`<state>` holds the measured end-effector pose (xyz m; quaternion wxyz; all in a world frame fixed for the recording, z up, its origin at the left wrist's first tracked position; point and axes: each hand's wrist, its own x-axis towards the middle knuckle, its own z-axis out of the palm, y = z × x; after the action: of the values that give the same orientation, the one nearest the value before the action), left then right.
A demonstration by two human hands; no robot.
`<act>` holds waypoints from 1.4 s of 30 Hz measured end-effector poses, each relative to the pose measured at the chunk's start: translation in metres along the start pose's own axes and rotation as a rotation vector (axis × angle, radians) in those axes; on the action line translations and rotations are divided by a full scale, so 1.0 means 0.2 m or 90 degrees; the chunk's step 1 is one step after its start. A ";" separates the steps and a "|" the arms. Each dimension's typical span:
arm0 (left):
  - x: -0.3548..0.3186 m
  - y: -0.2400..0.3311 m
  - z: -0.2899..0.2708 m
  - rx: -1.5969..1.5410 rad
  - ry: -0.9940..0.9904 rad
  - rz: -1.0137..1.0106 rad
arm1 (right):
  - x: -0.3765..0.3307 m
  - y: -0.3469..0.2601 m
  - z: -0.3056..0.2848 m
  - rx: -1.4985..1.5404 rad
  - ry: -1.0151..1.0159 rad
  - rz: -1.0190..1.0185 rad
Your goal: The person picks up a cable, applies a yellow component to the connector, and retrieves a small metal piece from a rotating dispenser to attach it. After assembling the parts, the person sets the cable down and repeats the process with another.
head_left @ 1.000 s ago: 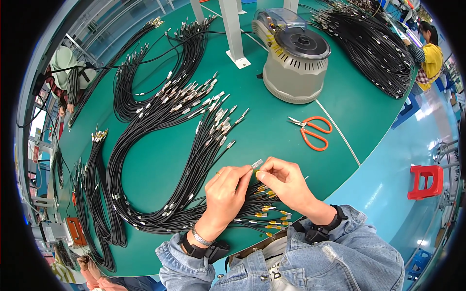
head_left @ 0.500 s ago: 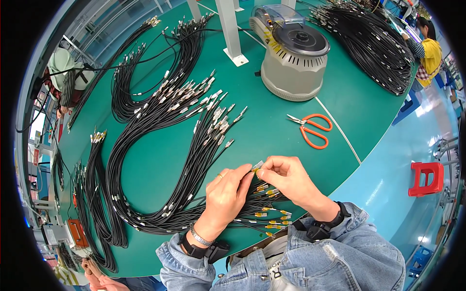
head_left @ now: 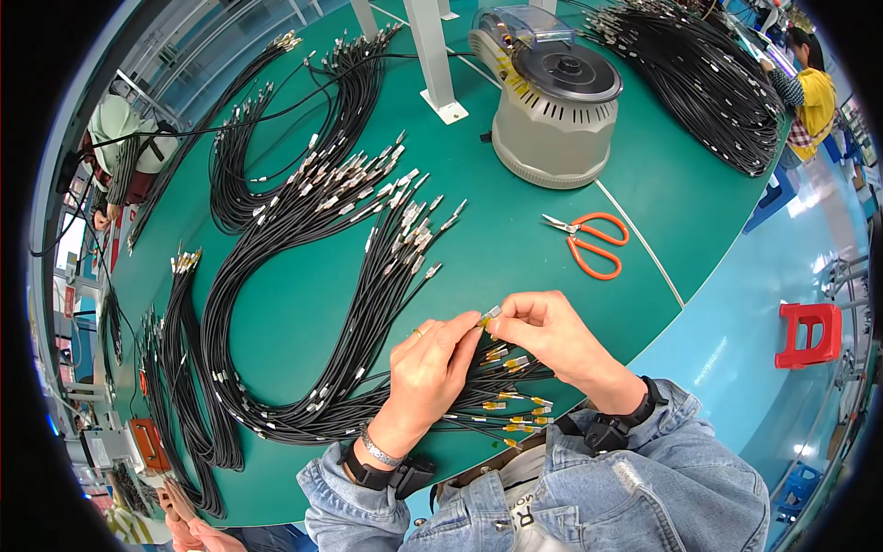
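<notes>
Near the table's front edge, my left hand (head_left: 430, 363) pinches a black cable close to its end. That end carries a small silver connector (head_left: 493, 313) with a bit of yellow tape just below it. The thumb and forefinger of my right hand (head_left: 556, 336) are closed on the yellow tape (head_left: 486, 323) beside my left fingertips. Beneath both hands fans out a bundle of black cables (head_left: 368, 423), several ends of which show yellow tape (head_left: 520, 421). My fingers partly hide the held cable end.
Orange-handled scissors (head_left: 593, 244) lie right of centre. Behind them stands a round grey tape dispenser (head_left: 556, 138) beside a white metal post (head_left: 432, 64). More black cable bundles (head_left: 690, 87) cover the far right and left. A red stool (head_left: 809, 336) is on the floor; other people sit around the table.
My right hand has shifted very slightly at the connector end. My left hand keeps its pinch. The whole view has moved a little.
</notes>
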<state>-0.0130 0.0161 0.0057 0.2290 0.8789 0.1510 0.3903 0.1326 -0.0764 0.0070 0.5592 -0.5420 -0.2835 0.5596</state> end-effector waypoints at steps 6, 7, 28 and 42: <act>0.01 0.01 -0.01 0.001 -0.009 -0.024 | 0.00 0.01 0.01 0.016 0.010 -0.011; 0.01 0.02 -0.01 0.001 -0.009 -0.023 | 0.00 0.01 0.01 0.021 0.012 -0.015; 0.01 0.02 0.00 0.036 -0.013 0.002 | -0.04 0.00 0.01 0.006 0.009 0.002; 0.00 0.02 0.00 0.023 -0.018 -0.028 | -0.05 -0.01 0.01 -0.009 0.013 0.004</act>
<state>-0.0128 0.0127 0.0074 0.2239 0.8847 0.1738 0.3700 0.1286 -0.0839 0.0119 0.5567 -0.5522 -0.2802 0.5538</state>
